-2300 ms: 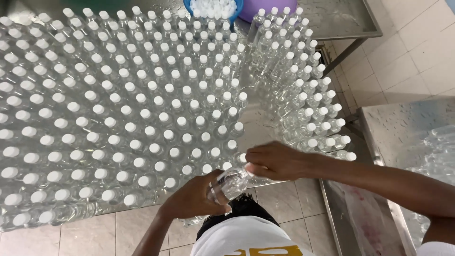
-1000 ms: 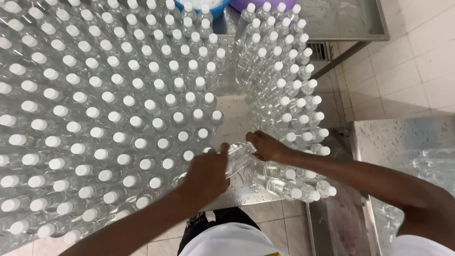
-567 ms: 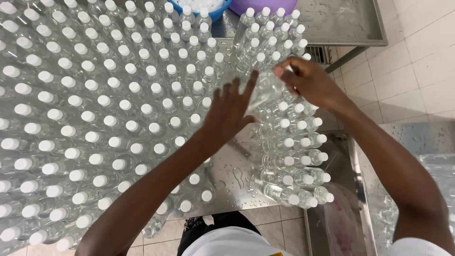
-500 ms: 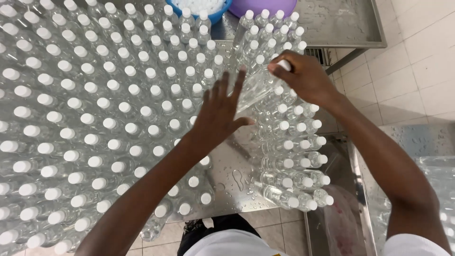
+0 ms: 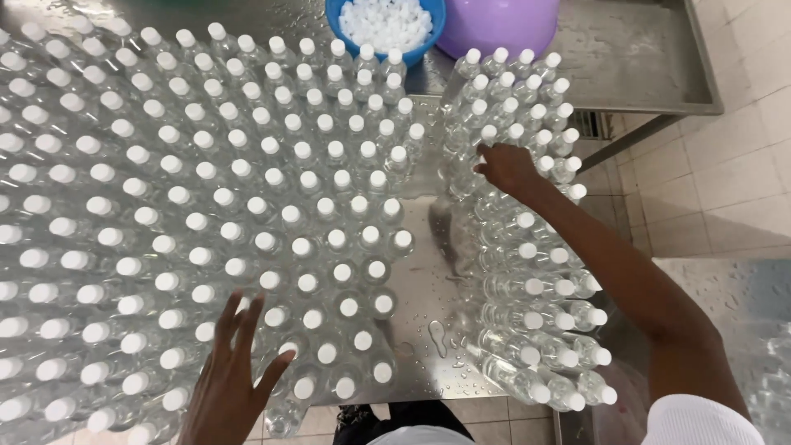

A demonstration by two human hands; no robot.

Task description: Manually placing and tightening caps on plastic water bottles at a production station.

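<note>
The wet stainless-steel table (image 5: 428,272) serves as landmark. On its left and middle stands a dense block of upright clear plastic bottles with white caps (image 5: 206,222); along its right edge stands a narrower group of the same capped bottles (image 5: 527,272), and a bare wet strip separates the two.

The left hand (image 5: 235,375) is spread flat, fingers apart, over the caps at the near edge of the large block; it grips nothing. The right hand (image 5: 504,167) reaches to the far end of the narrower group, fingers curled among the bottle necks; whether it has closed on one cannot be told.

At the table's far edge sit a blue bowl of loose white caps (image 5: 387,25) and a purple plastic basin (image 5: 503,25).

Risks, as judged:
- The forearm lies across the narrower group, and a sweep could topple several.
- The wet steel lets bottles slide.
- Near-edge bottles could fall to the tiled floor (image 5: 725,165).
</note>
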